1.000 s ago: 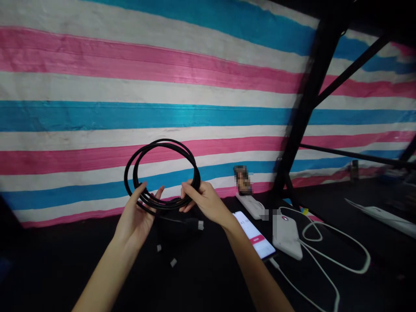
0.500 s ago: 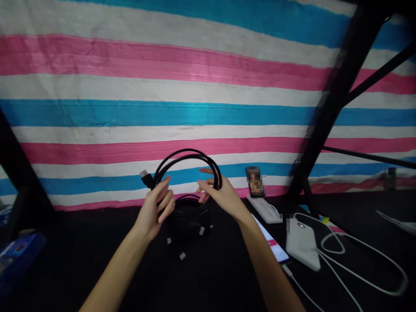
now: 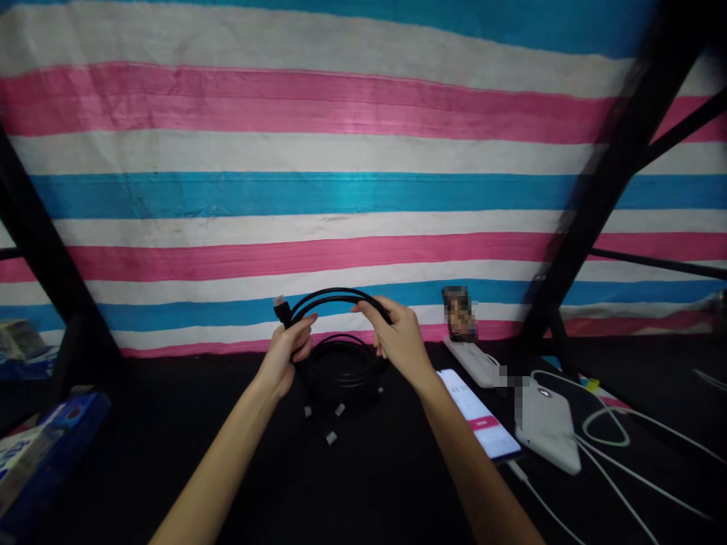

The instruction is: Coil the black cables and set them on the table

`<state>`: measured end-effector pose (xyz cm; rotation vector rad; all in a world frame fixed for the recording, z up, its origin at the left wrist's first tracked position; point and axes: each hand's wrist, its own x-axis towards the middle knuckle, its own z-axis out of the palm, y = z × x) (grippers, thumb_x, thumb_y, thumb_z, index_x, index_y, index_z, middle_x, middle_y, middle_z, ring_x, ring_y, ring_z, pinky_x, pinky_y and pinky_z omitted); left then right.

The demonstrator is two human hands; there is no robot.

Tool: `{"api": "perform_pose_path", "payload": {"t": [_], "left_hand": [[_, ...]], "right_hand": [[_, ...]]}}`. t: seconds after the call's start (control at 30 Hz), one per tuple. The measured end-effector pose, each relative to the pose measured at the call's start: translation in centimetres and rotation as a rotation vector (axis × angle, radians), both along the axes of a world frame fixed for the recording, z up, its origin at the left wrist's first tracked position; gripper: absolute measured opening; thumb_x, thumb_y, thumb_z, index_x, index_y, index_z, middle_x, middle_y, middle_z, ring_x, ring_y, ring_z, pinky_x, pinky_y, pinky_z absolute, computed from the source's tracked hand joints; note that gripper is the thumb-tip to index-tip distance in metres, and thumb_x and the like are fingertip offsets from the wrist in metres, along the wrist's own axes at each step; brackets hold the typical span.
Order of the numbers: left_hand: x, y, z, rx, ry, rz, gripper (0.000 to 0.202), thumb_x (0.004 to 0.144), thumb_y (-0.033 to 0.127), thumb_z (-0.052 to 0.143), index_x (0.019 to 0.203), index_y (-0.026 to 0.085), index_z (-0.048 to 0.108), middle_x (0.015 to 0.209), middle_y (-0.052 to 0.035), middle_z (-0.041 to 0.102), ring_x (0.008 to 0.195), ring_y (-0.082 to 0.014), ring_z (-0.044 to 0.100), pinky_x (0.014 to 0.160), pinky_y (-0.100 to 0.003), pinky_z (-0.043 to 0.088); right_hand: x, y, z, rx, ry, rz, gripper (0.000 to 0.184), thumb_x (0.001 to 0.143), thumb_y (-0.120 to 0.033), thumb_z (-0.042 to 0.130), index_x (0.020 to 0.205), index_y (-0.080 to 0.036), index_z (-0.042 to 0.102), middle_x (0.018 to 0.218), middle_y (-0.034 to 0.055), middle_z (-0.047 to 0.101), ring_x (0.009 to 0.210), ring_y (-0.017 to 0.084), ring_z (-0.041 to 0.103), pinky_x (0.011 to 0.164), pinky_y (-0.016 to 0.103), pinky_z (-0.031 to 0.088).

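Both hands are holding one coiled black cable (image 3: 335, 297) above a black tabletop (image 3: 170, 439); the left hand (image 3: 287, 352) is gripping the coil's left side with fingers curled around the strands, a single plug end (image 3: 280, 307) sticking up just above its thumb; the right hand (image 3: 397, 337) is closing over the coil's right side from above, fingers wrapped on the strands. Beneath the raised coil, a second bundle of black cable (image 3: 344, 371) is lying on the tabletop, with four small pale connectors (image 3: 331, 437) showing at its near edge. To the right, one smartphone (image 3: 482, 415) with a lit screen is lying flat, just beside one white power bank (image 3: 548, 424); white cords (image 3: 613, 439) are looping off toward the right, their count being unclear. Behind these, one white power strip (image 3: 471, 362) is resting near the wall, and a striped pink, white and blue tarpaulin (image 3: 318, 166) is hanging behind everything. Two black frame posts (image 3: 602, 197) are slanting at either side; one blue box (image 3: 51, 446) is sitting at the far left.
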<state>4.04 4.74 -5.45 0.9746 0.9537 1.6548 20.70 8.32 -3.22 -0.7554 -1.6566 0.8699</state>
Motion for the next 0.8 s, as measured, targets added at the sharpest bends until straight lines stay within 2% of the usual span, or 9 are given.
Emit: {"api": "perform_pose_path", "payload": {"t": [0.1,0.17,0.3,0.43,0.53,0.6,0.67,0.8], "left_hand": [[-0.5,-1.0,1.1,-0.012,0.014,-0.165,0.043,0.066,0.028,0.068,0.045,0.02,0.032,0.037,0.0111,0.017,0.029,-0.0024,0.021,0.038,-0.023,0.018],[-1.0,-1.4,1.6,-0.005,0.001,-0.206,0.041,0.066,0.025,0.068,0.044,0.019,0.034,0.036,0.0109,0.017,0.027,-0.003,0.022,0.038,-0.023,0.018],[-2.1,-1.8,2.0,0.042,-0.064,-0.17,0.044,0.07,0.02,0.063,0.042,0.02,0.029,0.034,0.0096,0.016,0.026,-0.0039,0.024,0.038,-0.022,0.025],[-2.2,-2.1,2.4,0.076,-0.212,-0.114,0.045,0.073,0.014,0.055,0.043,0.021,0.023,0.031,0.0076,0.019,0.026,-0.0059,0.025,0.039,-0.023,0.032],[-1.5,-2.0,2.5,0.088,-0.325,-0.078,0.044,0.074,0.013,0.052,0.045,0.021,0.02,0.031,0.0075,0.021,0.026,-0.006,0.023,0.039,-0.021,0.033],[-1.1,-1.5,2.1,0.076,-0.399,-0.064,0.044,0.075,0.014,0.051,0.047,0.021,0.019,0.032,0.0079,0.021,0.027,-0.0057,0.021,0.037,-0.02,0.03],[-1.0,-0.4,1.1,0.019,-0.446,-0.084,0.042,0.077,0.015,0.049,0.048,0.021,0.019,0.034,0.0082,0.02,0.029,-0.0052,0.02,0.034,-0.02,0.025],[-1.7,2.5,-2.2,-0.162,-0.393,-0.126,0.042,0.083,0.01,0.04,0.047,0.02,0.02,0.037,0.0091,0.019,0.031,-0.003,0.021,0.036,-0.016,0.023]], "right_hand": [[0.4,0.8,-0.1,-0.006,0.027,-0.008,0.03,0.085,-0.045,0.052,0.076,-0.019,0.061,0.038,-0.0091,0.041,0.027,0.006,0.04,0.029,0.016,0.031],[0.5,1.2,-0.3,-0.019,0.024,0.052,0.027,0.087,-0.043,0.049,0.077,-0.019,0.058,0.044,-0.0079,0.047,0.028,0.006,0.044,0.031,0.016,0.032],[0.1,1.2,-0.7,-0.023,-0.067,0.168,0.023,0.091,-0.038,0.043,0.09,-0.019,0.055,0.055,-0.0049,0.056,0.038,0.008,0.056,0.041,0.018,0.041],[-0.4,0.9,-1.6,0.037,-0.193,0.131,0.019,0.091,-0.036,0.043,0.1,-0.022,0.051,0.055,-0.0051,0.055,0.045,0.01,0.059,0.048,0.02,0.047],[-0.7,1.1,-2.4,-0.043,-0.297,0.109,0.022,0.091,-0.037,0.044,0.107,-0.022,0.047,0.061,-0.0021,0.06,0.046,0.011,0.058,0.041,0.019,0.046],[-0.7,1.6,-3.1,-0.173,-0.418,0.094,0.023,0.091,-0.037,0.041,0.107,-0.021,0.046,0.066,0.0004,0.062,0.046,0.011,0.059,0.037,0.018,0.044],[-0.6,2.4,-3.9,-0.289,-0.578,0.071,0.023,0.092,-0.035,0.038,0.097,-0.017,0.051,0.06,0.0007,0.061,0.043,0.01,0.058,0.036,0.017,0.042],[0.0,4.7,-5.7,-0.395,-0.807,0.056,0.029,0.088,-0.029,0.04,0.067,-0.015,0.055,0.042,-0.001,0.053,0.036,0.01,0.053,0.041,0.018,0.041]]}}
